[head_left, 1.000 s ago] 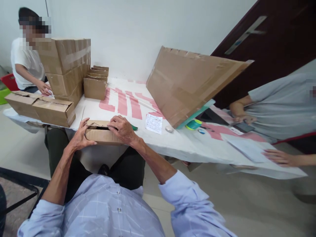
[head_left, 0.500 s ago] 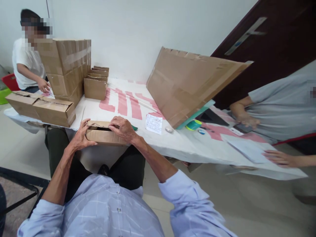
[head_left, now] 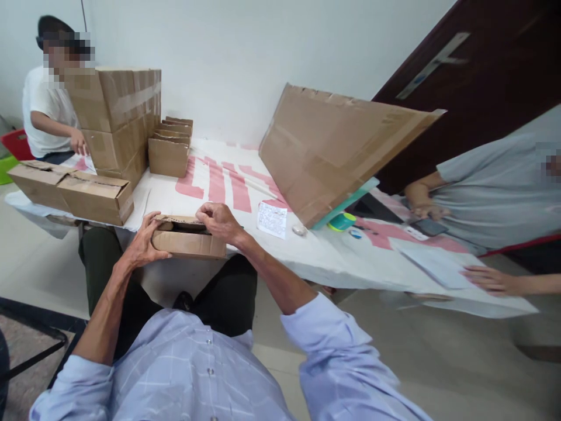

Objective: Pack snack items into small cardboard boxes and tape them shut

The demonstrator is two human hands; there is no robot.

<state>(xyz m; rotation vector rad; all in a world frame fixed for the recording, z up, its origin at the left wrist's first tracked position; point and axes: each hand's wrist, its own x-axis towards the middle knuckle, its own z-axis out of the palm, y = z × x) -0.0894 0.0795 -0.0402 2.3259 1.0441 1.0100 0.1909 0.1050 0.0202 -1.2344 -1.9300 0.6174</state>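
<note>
A small brown cardboard box (head_left: 188,244) sits at the table's front edge, just above my lap. My left hand (head_left: 146,241) grips its left end, thumb along the near side and fingers over the far side. With bent fingers, my right hand (head_left: 218,222) pinches the raised flap (head_left: 182,219) at the box's far right. A dark gap shows between this flap and the near wall; what lies inside cannot be made out.
Stacked cartons (head_left: 120,117) and a long box (head_left: 72,190) stand left, dividers (head_left: 169,156) behind. A large cardboard sheet (head_left: 333,146) leans right. A written paper (head_left: 272,220) and a tape roll (head_left: 342,221) lie on the cloth-covered table (head_left: 245,242). Other people sit left and right.
My right hand has moved slightly up and away from me with the flap, and the box's gap is wider. My left hand keeps its hold.
</note>
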